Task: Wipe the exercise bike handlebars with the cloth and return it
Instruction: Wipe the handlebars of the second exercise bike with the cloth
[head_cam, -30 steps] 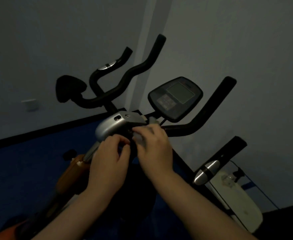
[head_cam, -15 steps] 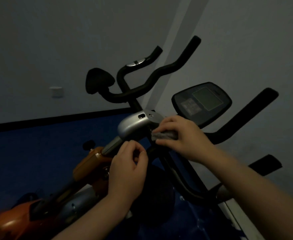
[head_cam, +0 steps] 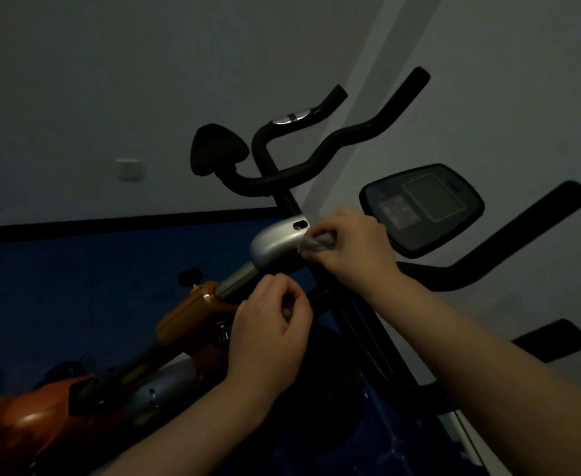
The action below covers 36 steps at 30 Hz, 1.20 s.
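The room is dim. Black handlebars [head_cam: 344, 139] of the exercise bike curve up to the left and right of a silver stem cover [head_cam: 275, 245]. My right hand [head_cam: 354, 249] grips a small grey cloth [head_cam: 318, 243] and presses it against the right end of the silver cover, just below the handlebar post. My left hand [head_cam: 271, 334] hovers lower, fingers pinched together near the stem tube; whether anything is in them is hidden. The right handlebar arm [head_cam: 508, 249] stretches out past my right wrist.
A dark console display [head_cam: 422, 207] sits right of my right hand. The orange bike frame [head_cam: 186, 317] runs down to the lower left. A black pad [head_cam: 217, 149] sticks out at the left bar. Grey walls, a wall socket [head_cam: 128, 169] and blue floor lie behind.
The view has swung so the bike sits further right and higher. My hands have separated: the right one took the cloth up to the silver cover, the left stayed lower by the stem.
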Tool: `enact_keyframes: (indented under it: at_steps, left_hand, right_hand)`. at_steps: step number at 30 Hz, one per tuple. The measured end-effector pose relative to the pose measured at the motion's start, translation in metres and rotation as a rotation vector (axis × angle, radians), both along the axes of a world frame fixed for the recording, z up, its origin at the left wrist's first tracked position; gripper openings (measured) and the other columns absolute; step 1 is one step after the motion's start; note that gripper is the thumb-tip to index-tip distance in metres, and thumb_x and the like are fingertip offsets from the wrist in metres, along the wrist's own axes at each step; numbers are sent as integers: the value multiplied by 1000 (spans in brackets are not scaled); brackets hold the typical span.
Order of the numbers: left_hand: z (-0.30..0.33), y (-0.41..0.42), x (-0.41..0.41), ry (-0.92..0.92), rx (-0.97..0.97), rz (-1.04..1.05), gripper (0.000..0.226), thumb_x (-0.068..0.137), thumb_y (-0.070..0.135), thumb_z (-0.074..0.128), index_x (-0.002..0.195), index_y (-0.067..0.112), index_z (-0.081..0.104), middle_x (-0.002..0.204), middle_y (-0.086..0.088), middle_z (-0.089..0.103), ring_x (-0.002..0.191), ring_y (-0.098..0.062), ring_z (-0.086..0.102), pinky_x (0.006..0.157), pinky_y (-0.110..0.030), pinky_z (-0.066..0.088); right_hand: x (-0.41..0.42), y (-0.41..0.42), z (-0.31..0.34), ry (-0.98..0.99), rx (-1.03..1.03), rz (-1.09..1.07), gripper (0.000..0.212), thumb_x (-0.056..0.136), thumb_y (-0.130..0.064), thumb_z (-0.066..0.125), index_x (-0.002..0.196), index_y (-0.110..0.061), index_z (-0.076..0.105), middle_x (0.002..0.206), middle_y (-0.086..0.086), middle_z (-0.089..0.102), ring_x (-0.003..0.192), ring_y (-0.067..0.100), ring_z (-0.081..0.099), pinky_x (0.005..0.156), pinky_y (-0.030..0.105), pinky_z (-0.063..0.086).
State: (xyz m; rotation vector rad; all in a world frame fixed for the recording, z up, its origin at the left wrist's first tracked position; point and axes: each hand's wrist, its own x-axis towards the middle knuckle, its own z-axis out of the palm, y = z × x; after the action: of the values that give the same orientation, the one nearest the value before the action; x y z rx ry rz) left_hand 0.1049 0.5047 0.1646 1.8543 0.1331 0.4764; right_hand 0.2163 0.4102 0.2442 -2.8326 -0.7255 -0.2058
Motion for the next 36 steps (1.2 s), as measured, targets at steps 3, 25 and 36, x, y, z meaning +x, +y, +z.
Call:
enact_keyframes:
  at_steps: [3, 25, 36]
  left_hand:
    - [-1, 0, -2, 2, 6, -11, 13, 84, 33, 46, 74, 28, 51, 77, 10, 52, 71, -8, 51, 63, -28, 40]
    - [-6, 48, 70, 108, 53, -140, 45, 95, 15, 50, 139, 23, 42, 139, 7, 44, 128, -9, 37, 103, -23, 29]
    - [-13, 57, 66, 81, -66, -221, 52, 95, 10, 50, 143, 27, 39, 146, 9, 40, 135, -6, 35, 114, -29, 29]
  right_hand:
    - [-7, -20, 0, 86, 17, 36, 23, 67, -42, 80, 88, -39, 72, 86, -9, 62, 79, 10, 58, 65, 21, 38]
    - [50, 18, -5, 426, -191, -373, 38, 92, -9, 49, 130, -8, 48, 127, 14, 56, 111, 30, 54, 84, 33, 45]
    - [52, 20, -2, 385, -89, -425, 32, 93, -18, 48, 123, -20, 59, 119, 11, 63, 106, 29, 58, 90, 36, 49]
